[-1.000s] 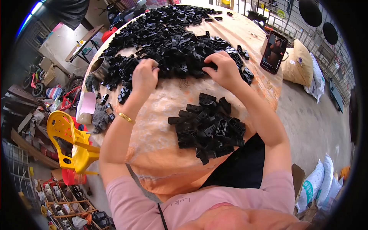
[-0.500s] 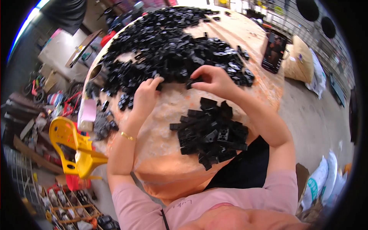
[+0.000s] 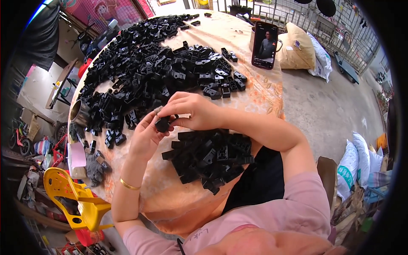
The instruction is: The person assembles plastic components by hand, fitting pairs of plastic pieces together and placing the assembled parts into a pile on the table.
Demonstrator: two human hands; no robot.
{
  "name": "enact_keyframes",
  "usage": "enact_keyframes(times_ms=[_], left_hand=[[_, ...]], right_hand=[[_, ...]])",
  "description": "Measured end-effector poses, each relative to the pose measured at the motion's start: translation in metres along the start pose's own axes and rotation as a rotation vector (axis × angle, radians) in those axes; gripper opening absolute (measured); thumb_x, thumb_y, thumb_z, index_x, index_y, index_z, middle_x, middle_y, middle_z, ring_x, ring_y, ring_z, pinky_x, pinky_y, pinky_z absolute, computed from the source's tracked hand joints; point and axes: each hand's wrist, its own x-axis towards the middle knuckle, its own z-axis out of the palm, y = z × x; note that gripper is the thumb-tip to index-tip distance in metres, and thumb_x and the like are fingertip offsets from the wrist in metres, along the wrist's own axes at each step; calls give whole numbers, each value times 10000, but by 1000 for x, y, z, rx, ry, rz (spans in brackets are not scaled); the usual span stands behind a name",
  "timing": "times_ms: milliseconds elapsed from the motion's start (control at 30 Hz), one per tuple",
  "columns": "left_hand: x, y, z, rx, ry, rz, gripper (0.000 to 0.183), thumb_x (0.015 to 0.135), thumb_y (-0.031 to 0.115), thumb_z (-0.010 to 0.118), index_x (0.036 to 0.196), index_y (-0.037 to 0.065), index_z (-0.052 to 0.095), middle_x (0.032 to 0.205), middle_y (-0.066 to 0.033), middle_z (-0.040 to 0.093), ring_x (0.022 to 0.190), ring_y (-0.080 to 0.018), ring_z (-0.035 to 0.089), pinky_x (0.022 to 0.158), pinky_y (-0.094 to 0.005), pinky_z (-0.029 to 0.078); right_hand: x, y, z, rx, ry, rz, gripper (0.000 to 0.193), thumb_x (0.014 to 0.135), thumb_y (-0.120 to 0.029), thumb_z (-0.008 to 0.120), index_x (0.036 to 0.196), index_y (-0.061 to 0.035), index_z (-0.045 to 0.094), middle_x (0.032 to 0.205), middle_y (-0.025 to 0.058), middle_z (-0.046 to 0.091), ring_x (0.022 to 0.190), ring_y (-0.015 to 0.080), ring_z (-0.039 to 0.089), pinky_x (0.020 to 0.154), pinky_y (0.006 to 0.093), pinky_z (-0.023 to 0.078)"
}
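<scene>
My left hand [image 3: 145, 135] and my right hand [image 3: 195, 111] meet over the near part of the table. Between their fingertips is a small black plastic part [image 3: 162, 124], gripped from both sides; whether it is one piece or two pressed together I cannot tell. A large spread of similar black plastic parts [image 3: 144, 68] lies just beyond my hands. On the near side, below my right forearm, sits a smaller heap of black parts [image 3: 208, 157].
The round table has a peach patterned cloth [image 3: 263, 87]. A phone [image 3: 264, 46] leans against a cup at the far right. Along the left edge are a metal cup [image 3: 80, 111], pink paper [image 3: 77, 154] and a grey glove [image 3: 97, 168]. A yellow chair [image 3: 78, 197] stands left; sacks [image 3: 347, 163] are right.
My hands have come together from apart at the big spread's edge, the right one moving left. The black part is now held between both. The whole view has shifted.
</scene>
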Motion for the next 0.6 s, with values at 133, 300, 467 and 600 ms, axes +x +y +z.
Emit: enact_keyframes(times_ms=[133, 300, 467, 600], left_hand=[[-1, -3, -12, -34, -78, -63, 233, 933, 164, 480, 1107, 13, 508, 961, -114, 623, 824, -210, 638, 663, -270, 525], [-4, -5, 1, -39, 36, -101, 225, 927, 173, 492, 1081, 10, 512, 960, -111, 620, 864, -244, 641, 726, -319, 548], [-6, -6, -9, -31, 12, -98, 227, 927, 127, 470, 1114, -1, 487, 1074, -132, 583, 930, -265, 626, 787, -367, 540], [-12, 7, 12, -133, 5, -69, 270, 926, 87, 431, 1177, -13, 443, 1089, -137, 571, 954, -265, 616, 843, -389, 516]], right_hand=[[0, 0, 2, -130, -39, -80, 378, 666, -37, 717, 1033, -81, 637, 949, 50, 634, 859, 252, 566, 737, 334, 494], [0, -4, -2, -252, -83, -206, 363, 682, -60, 699, 1037, -90, 629, 960, 46, 624, 866, 250, 569, 715, 329, 504], [2, -10, 4, -278, -82, -166, 343, 681, -65, 703, 1016, -72, 630, 947, 61, 620, 865, 251, 575, 706, 333, 506], [-3, -5, -3, -334, -65, -105, 346, 678, -79, 720, 1011, -57, 629, 930, 81, 630, 846, 263, 587, 703, 329, 503]])
